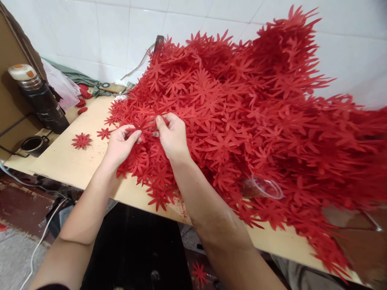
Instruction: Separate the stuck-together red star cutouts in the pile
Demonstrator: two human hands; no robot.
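A large heap of red flower-shaped petal pieces [208, 88] covers most of the tabletop. At its left front, my left hand [121, 145] pinches a red petal piece [146, 128] between thumb and fingers. Across from it, my right hand [173, 135] has its thumb and fingers closed at the other side of the same red piece. Exactly where that piece ends is hard to make out against the heap. One loose red flower [81, 141] lies flat on the board left of my hands, and a smaller one [104, 133] rests close to my left hand.
A black thermos [45, 104] with a white lid and a dark mug [34, 146] stand at the left. A clear round plastic container [267, 188] sits within the heap's front. Behind is a white tiled wall [115, 36]. The pale board's front edge [72, 183] runs below my forearms.
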